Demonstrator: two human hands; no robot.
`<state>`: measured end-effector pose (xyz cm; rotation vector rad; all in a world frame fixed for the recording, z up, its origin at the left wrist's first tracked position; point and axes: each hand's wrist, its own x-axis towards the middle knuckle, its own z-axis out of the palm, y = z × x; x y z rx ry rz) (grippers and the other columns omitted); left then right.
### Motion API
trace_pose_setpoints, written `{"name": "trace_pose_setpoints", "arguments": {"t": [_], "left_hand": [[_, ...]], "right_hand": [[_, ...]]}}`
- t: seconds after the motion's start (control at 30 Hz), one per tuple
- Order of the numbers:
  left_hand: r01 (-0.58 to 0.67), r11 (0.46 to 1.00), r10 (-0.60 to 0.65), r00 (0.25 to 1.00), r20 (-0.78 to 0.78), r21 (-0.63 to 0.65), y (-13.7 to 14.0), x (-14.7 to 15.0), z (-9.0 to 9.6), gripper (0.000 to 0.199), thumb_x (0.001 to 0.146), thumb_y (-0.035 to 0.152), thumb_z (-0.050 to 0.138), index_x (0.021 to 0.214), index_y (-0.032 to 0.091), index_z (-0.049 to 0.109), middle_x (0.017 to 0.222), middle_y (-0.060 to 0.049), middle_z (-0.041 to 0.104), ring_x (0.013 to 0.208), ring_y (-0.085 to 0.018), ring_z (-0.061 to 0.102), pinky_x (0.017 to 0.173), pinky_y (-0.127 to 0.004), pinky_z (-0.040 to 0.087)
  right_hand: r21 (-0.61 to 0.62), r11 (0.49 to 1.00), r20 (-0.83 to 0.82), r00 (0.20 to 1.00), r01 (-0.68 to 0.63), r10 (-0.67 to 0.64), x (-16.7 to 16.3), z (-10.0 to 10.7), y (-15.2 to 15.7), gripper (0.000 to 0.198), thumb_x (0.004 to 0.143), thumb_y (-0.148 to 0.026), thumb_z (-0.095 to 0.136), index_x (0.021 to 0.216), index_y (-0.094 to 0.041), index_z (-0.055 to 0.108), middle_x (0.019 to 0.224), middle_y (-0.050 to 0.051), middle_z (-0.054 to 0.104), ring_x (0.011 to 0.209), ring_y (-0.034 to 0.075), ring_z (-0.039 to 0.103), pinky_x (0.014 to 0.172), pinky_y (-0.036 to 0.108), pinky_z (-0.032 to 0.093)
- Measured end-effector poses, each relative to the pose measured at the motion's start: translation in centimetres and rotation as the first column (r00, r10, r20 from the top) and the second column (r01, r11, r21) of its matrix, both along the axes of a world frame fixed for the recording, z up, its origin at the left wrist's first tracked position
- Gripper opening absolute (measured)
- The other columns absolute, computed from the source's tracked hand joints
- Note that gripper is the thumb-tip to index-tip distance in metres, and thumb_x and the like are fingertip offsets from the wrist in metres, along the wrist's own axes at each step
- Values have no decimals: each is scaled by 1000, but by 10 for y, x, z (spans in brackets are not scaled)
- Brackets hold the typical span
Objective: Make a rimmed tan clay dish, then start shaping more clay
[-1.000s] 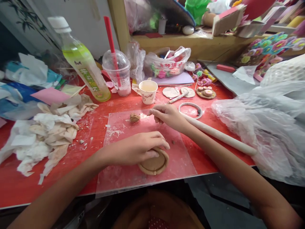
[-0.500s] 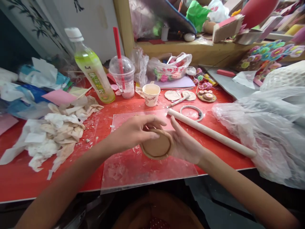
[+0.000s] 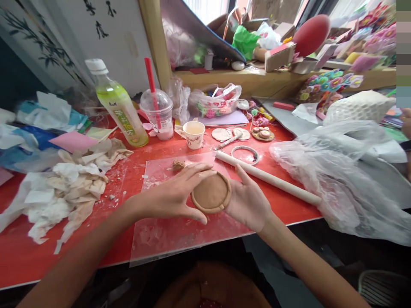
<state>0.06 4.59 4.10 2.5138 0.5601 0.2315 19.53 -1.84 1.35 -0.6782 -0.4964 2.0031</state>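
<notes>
A round brown clay dish [image 3: 211,193] with a raised coil rim sits tilted toward me above the clear plastic sheet [image 3: 154,239]. My right hand [image 3: 248,201] supports it from the right; the fingers beneath are hidden and the thumb stands out. On the dish's left side is my left hand [image 3: 180,192], open, its fingers stretched along the far rim and its thumb spread away from the clay. Behind the left hand a small lump of brown clay [image 3: 178,165] lies on the sheet. A pale rolling stick [image 3: 269,177] rests diagonally beyond my right hand.
A paper cup [image 3: 194,136], a lidded plastic cup [image 3: 157,115] and a green drink bottle [image 3: 120,107] stand behind. Crumpled tissues [image 3: 70,184] lie left, a tape ring [image 3: 245,155] and plastic bag [image 3: 334,171] right. Part of another person's hand [image 3: 406,124] shows at the right edge.
My left thumb has come off the dish's inside and spread toward me. The dish faces me more fully. The camera view has shifted, revealing the clay lump.
</notes>
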Motion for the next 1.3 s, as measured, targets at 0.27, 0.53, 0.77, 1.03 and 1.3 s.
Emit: {"name": "trace_pose_setpoints", "arguments": {"t": [0.27,0.53,0.77,1.03,1.3], "left_hand": [[3,998,-5,999,32,62,-3,4,-6,99,71,52,69,146,28,8,153,-13,17,141,-30,18,112,-51,27],[10,997,-14,998,57,73,-2,2,-11,101,71,54,68,146,27,7,153,-13,15,142,-29,15,114,-50,24],[-107,993,118,964,240,-55,8,-9,0,95,72,57,65,145,34,8,155,-8,10,143,-30,11,115,-52,20],[-200,977,212,916,341,-72,11,-12,4,67,84,45,57,141,34,22,152,-5,13,142,-28,12,113,-50,26],[-250,967,256,927,275,-59,12,-11,0,61,87,43,54,140,37,25,152,-5,9,139,-31,22,106,-48,37]], "right_hand": [[85,996,40,999,6,-9,0,-1,-3,66,89,-61,19,118,-15,55,123,13,59,121,25,50,100,43,39],[69,998,9,1000,15,-16,-1,-2,-1,62,91,-59,21,114,-14,57,122,13,60,122,25,49,101,43,39],[100,992,206,974,78,-98,25,8,4,52,91,-52,26,120,-19,53,119,10,62,116,24,54,95,43,44],[280,929,517,777,243,-359,117,20,80,35,88,-44,34,91,-19,58,105,12,66,103,25,59,85,43,47],[253,918,553,733,305,-396,128,3,132,38,86,-47,31,82,-18,56,84,13,67,90,26,62,78,45,48]]}}
